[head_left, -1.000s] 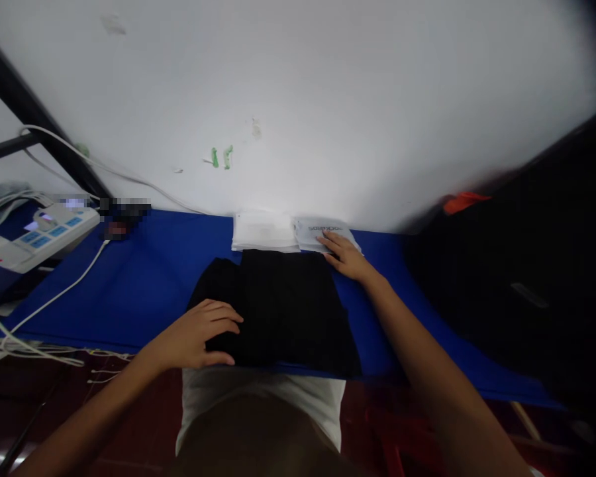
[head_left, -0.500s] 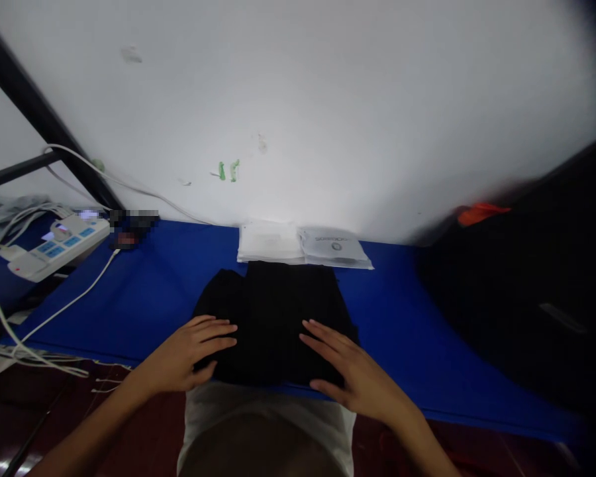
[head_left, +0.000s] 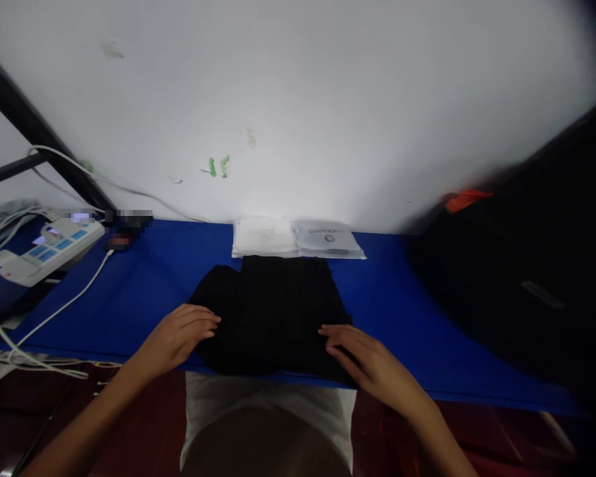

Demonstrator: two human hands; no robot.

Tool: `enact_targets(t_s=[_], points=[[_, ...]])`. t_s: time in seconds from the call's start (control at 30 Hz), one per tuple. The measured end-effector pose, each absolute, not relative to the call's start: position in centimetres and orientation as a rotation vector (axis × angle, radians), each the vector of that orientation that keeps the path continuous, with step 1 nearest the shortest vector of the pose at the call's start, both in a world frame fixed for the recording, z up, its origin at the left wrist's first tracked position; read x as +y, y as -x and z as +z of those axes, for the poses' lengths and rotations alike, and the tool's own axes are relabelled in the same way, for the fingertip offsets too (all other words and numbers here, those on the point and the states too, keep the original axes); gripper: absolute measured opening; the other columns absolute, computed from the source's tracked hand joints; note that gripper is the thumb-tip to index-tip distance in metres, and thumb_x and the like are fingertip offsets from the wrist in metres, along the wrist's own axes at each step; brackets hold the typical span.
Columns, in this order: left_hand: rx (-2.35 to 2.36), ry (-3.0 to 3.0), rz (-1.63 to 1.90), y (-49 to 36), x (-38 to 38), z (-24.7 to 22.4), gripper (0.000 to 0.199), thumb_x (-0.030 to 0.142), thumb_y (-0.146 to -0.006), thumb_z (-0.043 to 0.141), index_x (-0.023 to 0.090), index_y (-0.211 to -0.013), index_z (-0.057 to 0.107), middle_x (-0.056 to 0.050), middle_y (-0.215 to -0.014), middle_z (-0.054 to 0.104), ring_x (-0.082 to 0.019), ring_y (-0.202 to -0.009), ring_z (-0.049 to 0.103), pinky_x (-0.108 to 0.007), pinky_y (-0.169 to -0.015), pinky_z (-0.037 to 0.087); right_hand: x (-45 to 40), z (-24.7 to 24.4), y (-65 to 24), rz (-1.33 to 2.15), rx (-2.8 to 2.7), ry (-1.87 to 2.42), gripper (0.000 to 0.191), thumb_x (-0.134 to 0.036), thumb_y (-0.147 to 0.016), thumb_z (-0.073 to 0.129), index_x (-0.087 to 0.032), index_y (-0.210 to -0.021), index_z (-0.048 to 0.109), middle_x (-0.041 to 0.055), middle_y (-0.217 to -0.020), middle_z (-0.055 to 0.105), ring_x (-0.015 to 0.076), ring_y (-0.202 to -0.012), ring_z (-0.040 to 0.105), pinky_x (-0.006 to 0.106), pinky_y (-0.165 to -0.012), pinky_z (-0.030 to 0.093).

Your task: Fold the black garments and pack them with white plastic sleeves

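A dark black garment [head_left: 278, 311] lies spread on the blue tabletop in front of me; its exact kind does not show. My left hand [head_left: 181, 334] rests at its left edge, fingers stretched out over the cloth and close together. On the right side, my right hand [head_left: 365, 358] lies with its fingers extended on the cloth and slightly apart. Neither hand visibly grips a fold. Just behind the garment, against the wall, sit a white plastic packet [head_left: 265, 238] and a translucent bag with dark printing [head_left: 330, 242].
A white power strip [head_left: 54, 248] with several cables stands at the left, near a white cord [head_left: 74, 298] running over the blue table [head_left: 387, 298]. A large black item [head_left: 526, 278] with an orange piece [head_left: 467, 199] fills the right side. A white wall rises behind.
Both hands have moved outward, from over the garment toward its left and right edges. Their fingers are closer together than before. The view has shifted slightly.
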State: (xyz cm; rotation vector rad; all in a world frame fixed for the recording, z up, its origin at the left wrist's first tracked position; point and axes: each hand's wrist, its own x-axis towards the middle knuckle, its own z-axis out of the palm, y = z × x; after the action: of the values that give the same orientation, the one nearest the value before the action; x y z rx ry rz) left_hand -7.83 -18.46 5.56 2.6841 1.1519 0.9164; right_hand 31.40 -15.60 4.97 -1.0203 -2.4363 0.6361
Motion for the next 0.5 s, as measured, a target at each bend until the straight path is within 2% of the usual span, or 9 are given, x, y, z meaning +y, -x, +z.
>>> enact_targets(t_s=[0.03, 0.1, 0.17, 0.23, 0.33, 0.43, 0.5], points=[[1.175, -2.666, 0.912, 7.8, -18.5, 5.6, 0.018, 0.020, -0.099, 0.047, 0.020, -0.106, 0.063, -0.006, -0.102, 0.074, -0.018, -0.095, 0.069, -0.032, -0.083, 0.055, -15.7, 5.2, -31.2, 0.638, -2.455, 1.035, 0.018, -0.033, -0.095, 0.055, -0.025, -0.109, 0.065, 0.0093, -0.118, 0.070, 0.0254, -0.110, 0.066, 0.043, -0.091, 0.059], [1.209, -2.634, 0.929, 7.6, -18.5, 5.6, 0.017, 0.020, -0.098, 0.047, 0.020, -0.105, 0.063, -0.006, -0.098, 0.074, -0.018, -0.092, 0.069, -0.031, -0.081, 0.055, -16.1, 5.4, -30.7, 0.616, -2.503, 1.057, 0.042, -0.039, -0.086, 0.068, -0.026, -0.125, 0.058, 0.0111, -0.125, 0.066, 0.0290, -0.112, 0.065, 0.047, -0.090, 0.059], [1.237, -2.615, 0.967, 7.5, -18.5, 5.5, 0.017, 0.020, -0.098, 0.048, 0.019, -0.103, 0.064, -0.005, -0.095, 0.073, -0.017, -0.088, 0.069, -0.029, -0.079, 0.054, -16.7, 5.3, -30.3, 0.571, -2.537, 1.063, 0.061, -0.036, -0.081, 0.073, -0.026, -0.136, 0.049, 0.0118, -0.131, 0.063, 0.0308, -0.118, 0.062, 0.049, -0.091, 0.058], [1.256, -2.601, 1.013, 7.3, -18.3, 5.5, 0.016, 0.020, -0.098, 0.049, 0.019, -0.101, 0.065, -0.004, -0.092, 0.073, -0.016, -0.085, 0.069, -0.028, -0.078, 0.053, -17.1, 5.1, -30.2, 0.533, -2.518, 1.050, 0.049, -0.028, -0.086, 0.066, -0.027, -0.133, 0.052, 0.0094, -0.129, 0.064, 0.0282, -0.118, 0.062, 0.046, -0.091, 0.058], [1.269, -2.585, 1.077, 7.1, -17.6, 5.6, 0.016, 0.020, -0.097, 0.050, 0.019, -0.098, 0.065, -0.003, -0.088, 0.073, -0.016, -0.082, 0.068, -0.027, -0.076, 0.052, -16.9, 5.0, -30.6, 0.523, -2.438, 1.067, 0.025, -0.023, -0.095, 0.052, -0.028, -0.117, 0.062, 0.0051, -0.115, 0.071, 0.0223, -0.104, 0.069, 0.038, -0.084, 0.060], [1.324, -2.622, 1.070, 7.2, -15.7, 5.8, 0.015, 0.021, -0.096, 0.051, 0.019, -0.097, 0.065, -0.005, -0.092, 0.073, -0.019, -0.088, 0.067, -0.032, -0.081, 0.052, -15.2, 5.5, -31.2, 0.512, -2.384, 1.103, 0.019, -0.030, -0.098, 0.049, -0.026, -0.108, 0.065, 0.0029, -0.099, 0.075, 0.0202, -0.087, 0.072, 0.034, -0.075, 0.060], [1.409, -2.699, 0.974, 7.2, -13.7, 6.0, 0.016, 0.024, -0.096, 0.051, 0.019, -0.096, 0.066, -0.008, -0.101, 0.071, -0.023, -0.096, 0.064, -0.039, -0.085, 0.050, -13.0, 5.9, -31.2, 0.469, -2.341, 1.135, 0.020, -0.034, -0.098, 0.048, -0.024, -0.103, 0.065, 0.0030, -0.094, 0.074, 0.0207, -0.083, 0.072, 0.033, -0.073, 0.059]])
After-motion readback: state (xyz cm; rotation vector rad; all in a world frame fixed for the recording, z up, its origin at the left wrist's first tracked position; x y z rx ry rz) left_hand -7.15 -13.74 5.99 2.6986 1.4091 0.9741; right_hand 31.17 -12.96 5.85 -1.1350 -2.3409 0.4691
